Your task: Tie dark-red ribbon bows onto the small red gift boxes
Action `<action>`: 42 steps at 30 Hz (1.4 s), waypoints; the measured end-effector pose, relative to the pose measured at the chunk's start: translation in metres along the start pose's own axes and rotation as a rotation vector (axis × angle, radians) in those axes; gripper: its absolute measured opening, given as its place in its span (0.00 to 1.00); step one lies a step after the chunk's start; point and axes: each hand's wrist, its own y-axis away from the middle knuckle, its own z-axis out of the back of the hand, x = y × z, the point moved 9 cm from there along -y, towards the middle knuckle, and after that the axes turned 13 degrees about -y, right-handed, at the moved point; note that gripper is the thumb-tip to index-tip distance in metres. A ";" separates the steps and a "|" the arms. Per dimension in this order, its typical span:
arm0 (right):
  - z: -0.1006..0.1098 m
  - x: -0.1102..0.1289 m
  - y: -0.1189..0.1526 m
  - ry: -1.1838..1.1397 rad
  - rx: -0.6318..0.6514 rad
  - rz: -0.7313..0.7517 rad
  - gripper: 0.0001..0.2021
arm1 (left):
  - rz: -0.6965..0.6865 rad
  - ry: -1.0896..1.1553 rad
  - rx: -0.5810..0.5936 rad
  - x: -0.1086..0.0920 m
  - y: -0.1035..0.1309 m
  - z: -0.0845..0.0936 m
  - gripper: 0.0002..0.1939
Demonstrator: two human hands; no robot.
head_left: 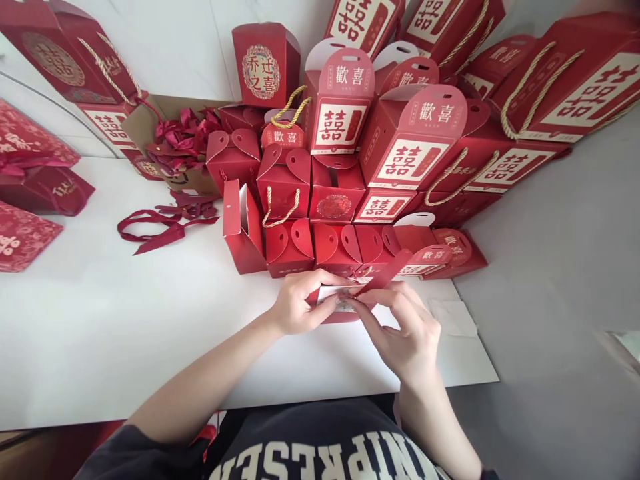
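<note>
A small red gift box with a pale printed face lies on the white table in front of me. My left hand is closed on its left part, thumb over the pale face and fingers along the far edge. My right hand pinches a dark red ribbon at the middle of the box. One flat length of the ribbon sticks up to the right, behind my right fingers. Both hands' fingertips nearly meet there and hide the exact spot where ribbon and box touch.
Red boxes stand in rows just beyond my hands, with taller stacked ones behind. On the left, loose ribbon lies before an open carton of ribbons. More red packages sit at far left. A grey wall borders the right.
</note>
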 end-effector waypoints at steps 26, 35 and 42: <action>0.001 0.002 0.000 0.005 0.065 0.100 0.12 | 0.021 0.023 0.015 0.002 0.005 -0.001 0.17; 0.003 0.012 -0.002 0.125 0.004 0.134 0.14 | 0.036 0.020 0.031 0.002 0.005 -0.002 0.17; -0.003 0.008 0.003 0.137 0.070 0.137 0.13 | 0.009 -0.007 0.022 0.001 0.005 -0.001 0.17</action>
